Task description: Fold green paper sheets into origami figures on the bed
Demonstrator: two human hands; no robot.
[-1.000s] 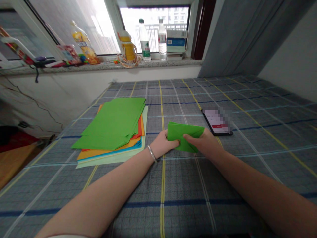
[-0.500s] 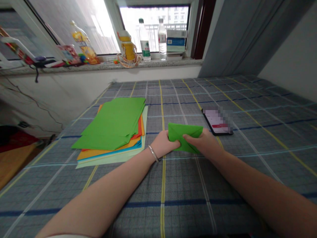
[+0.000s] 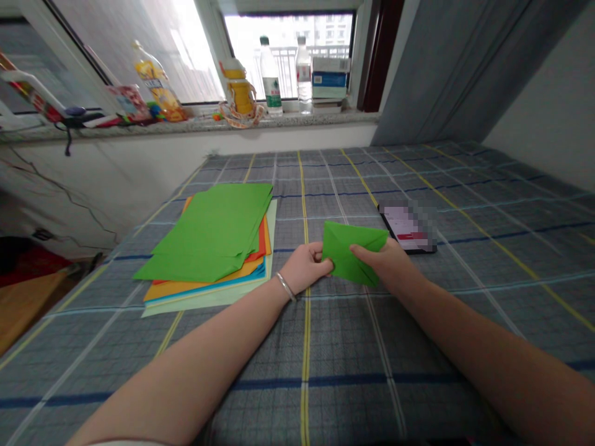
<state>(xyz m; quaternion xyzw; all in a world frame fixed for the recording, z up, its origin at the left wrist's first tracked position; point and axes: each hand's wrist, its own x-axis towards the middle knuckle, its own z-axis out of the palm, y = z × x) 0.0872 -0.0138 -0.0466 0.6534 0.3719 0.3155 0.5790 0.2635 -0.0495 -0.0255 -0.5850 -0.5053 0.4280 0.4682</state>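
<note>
1 head-worn camera looks down across plaid cloth [image 3: 344, 347] toward a window [image 3: 284, 28].

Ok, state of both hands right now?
Left hand: at the left edge of the folded green paper; grip cannot be told.
Right hand: closed, holding that paper.

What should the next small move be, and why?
Probably bring the left hand a little further onto the folded green paper: its thumb is only at the paper's left edge, while the right hand grips the other side, thumb across the front.
</note>
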